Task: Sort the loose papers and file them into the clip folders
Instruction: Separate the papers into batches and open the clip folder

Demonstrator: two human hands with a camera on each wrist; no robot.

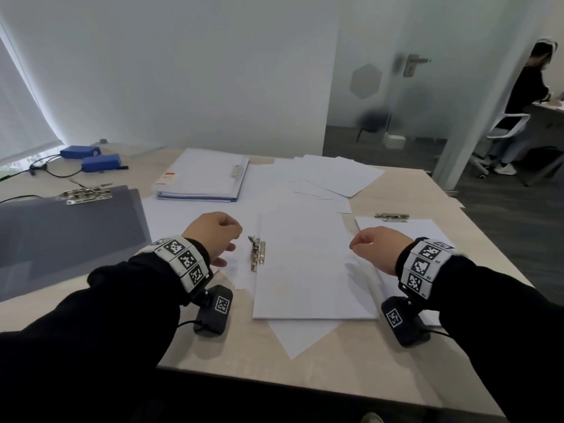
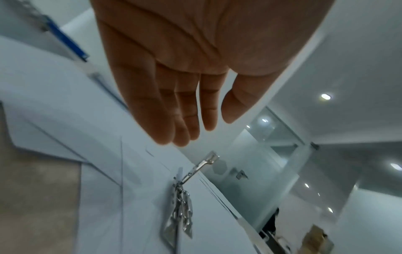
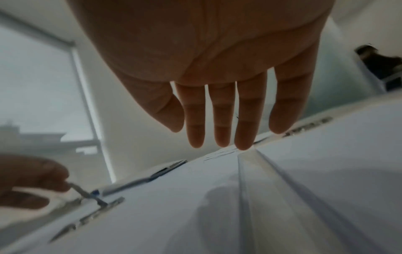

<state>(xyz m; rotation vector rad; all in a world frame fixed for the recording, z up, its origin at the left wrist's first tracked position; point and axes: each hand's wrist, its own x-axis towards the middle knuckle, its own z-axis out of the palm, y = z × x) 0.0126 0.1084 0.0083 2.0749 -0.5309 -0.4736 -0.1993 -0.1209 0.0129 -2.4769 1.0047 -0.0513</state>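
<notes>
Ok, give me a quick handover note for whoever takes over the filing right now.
Left hand: open, holds nothing, just beside the centre clip, whose lever is raised.
Right hand: open, empty, over the right edge of the paper stack.
Done: that stack lies at the centre clip, apparently not yet clamped.
Left: probably press the lever down, then sort the loose papers fanned at the far right and the stray sheet poking out near you. The grey folder on the left looks unused.
</notes>
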